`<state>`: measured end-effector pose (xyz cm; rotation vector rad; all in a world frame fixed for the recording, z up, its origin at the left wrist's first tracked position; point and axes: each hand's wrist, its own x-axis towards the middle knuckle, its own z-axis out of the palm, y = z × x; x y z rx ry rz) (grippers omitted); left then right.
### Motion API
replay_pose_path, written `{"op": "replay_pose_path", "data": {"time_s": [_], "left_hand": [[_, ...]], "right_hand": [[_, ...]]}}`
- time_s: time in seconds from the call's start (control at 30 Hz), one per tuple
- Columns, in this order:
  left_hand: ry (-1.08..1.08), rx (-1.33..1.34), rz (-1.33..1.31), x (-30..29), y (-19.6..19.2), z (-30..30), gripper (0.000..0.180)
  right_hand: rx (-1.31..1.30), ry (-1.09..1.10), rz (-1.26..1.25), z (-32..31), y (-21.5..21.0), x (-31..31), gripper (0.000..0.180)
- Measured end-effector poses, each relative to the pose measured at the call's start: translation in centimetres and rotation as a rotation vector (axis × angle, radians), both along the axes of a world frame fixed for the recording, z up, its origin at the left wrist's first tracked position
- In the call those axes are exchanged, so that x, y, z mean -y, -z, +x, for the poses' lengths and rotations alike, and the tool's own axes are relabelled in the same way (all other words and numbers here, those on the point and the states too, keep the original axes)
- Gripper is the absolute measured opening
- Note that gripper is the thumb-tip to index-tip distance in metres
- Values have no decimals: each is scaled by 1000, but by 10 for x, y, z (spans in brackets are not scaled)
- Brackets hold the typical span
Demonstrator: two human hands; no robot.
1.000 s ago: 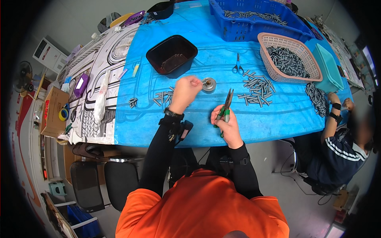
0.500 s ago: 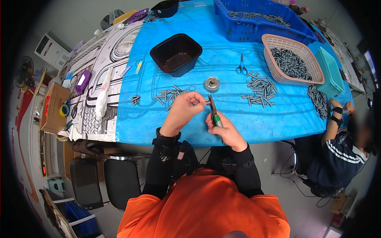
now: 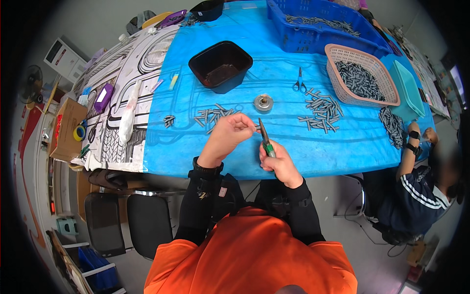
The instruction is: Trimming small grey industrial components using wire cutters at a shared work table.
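Observation:
My left hand [image 3: 229, 135] pinches a small grey ribbed piece [image 3: 257, 128] between thumb and fingertips, above the blue-covered table. Green-handled pliers [image 3: 266, 138] are gripped in my right hand [image 3: 281, 164], their narrow jaws pointing away from me. The jaw tips lie right beside the piece; whether they touch it I cannot tell. Past the hands stands a small round glass jar [image 3: 263, 103] with a metal centre. Loose grey pieces lie in one pile [image 3: 211, 115] beyond my left hand and in another pile [image 3: 322, 111] to the right.
Further back stand a black tub [image 3: 221, 68], a pink basket [image 3: 360, 81] full of grey pieces, a blue crate [image 3: 313, 41] and a teal basket [image 3: 407, 93]. Blue scissors [image 3: 299, 83] lie left of the pink basket. A co-worker [image 3: 416, 196] sits at the right edge.
The pliers' jaws have drawn slightly away from the small piece, and my right hand has shifted a little to the right. My left hand keeps its pinch.

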<state>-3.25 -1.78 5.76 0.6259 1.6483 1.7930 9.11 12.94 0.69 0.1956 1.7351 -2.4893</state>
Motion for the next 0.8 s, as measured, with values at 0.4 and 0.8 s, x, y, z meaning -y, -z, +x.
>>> {"op": "replay_pose_path", "data": {"time_s": [0.4, 0.8], "left_hand": [[-238, -155, -140, 48, 13, -14, 14], [-888, -874, -874, 133, 46, -79, 38]], "right_hand": [[-184, 72, -348, -7, 21, -9, 40], [-159, 123, -395, -7, 22, -7, 38]]}}
